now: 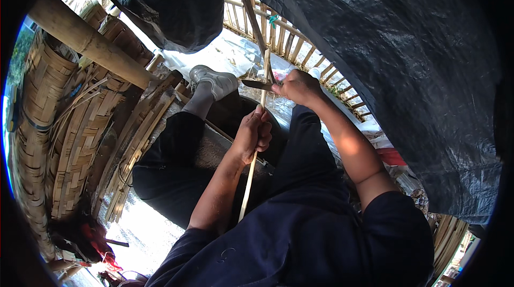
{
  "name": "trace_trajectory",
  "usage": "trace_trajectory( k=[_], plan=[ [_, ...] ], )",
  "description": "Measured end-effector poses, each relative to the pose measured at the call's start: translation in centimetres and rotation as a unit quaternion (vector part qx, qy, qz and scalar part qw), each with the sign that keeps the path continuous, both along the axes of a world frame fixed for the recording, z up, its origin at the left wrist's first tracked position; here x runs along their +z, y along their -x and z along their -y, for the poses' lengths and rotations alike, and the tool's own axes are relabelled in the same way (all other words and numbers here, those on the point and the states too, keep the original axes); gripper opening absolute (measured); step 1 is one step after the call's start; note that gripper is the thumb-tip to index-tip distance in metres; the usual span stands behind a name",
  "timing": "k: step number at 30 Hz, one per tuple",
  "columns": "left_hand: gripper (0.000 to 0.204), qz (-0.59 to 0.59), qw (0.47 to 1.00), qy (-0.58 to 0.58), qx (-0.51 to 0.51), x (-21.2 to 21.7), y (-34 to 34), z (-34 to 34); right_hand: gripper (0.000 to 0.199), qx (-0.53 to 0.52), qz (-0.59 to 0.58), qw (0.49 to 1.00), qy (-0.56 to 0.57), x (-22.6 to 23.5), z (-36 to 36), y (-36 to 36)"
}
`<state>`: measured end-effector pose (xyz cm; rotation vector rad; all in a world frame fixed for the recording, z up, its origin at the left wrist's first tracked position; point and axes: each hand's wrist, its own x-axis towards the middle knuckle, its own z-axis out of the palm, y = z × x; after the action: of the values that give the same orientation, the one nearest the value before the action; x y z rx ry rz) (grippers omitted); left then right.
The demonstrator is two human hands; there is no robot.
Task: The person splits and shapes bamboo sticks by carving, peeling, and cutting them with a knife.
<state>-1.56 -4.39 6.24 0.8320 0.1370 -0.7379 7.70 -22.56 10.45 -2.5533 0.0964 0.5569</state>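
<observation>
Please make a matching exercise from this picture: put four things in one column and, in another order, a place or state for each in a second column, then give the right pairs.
Column one:
1. bamboo strip
2. knife
3. woven baskets
4. black tarpaulin

Column two:
A. stacked at the person's left
B. spread overhead and to the right
C. gripped in the left hand
D. held in the right hand, blade against the strip

Pairs: 1-C, 2-D, 3-A, 4-B

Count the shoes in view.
1: a grey shoe on the foot stretched out ahead, just left of the bamboo strip and knife. The other foot is hidden, so a second may exist.
</observation>
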Motion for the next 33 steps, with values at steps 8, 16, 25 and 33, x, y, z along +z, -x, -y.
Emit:
trace_trajectory(
  k=[8, 16, 25, 33],
  plan=[
    [0.032, -0.018, 1.000, -0.001, -0.016, 0.3, 1.2, 1.7, 0.044, 0.020, 0.087, 0.994, 0.058, 2.8, 0.9, -2.0],
    [0.033, -0.024, 0.991, 0.106, -0.076, -1.5, -0.9, 0.0, 0.043, 0.126, 0.210, 0.964, -0.104, -1.4, 1.9, 0.0],
    [0.023, 0.027, 0.999, 0.039, 0.003, -0.7, -2.9, -2.1, 0.028, 0.106, 0.260, 0.941, -0.187, -3.1, -0.3, 3.4],
    [0.025, -0.027, 0.993, 0.114, 0.020, -1.5, -2.9, -2.2, 0.026, 0.101, 0.365, 0.922, -0.081, -1.4, -1.9, 5.8]
  ],
)
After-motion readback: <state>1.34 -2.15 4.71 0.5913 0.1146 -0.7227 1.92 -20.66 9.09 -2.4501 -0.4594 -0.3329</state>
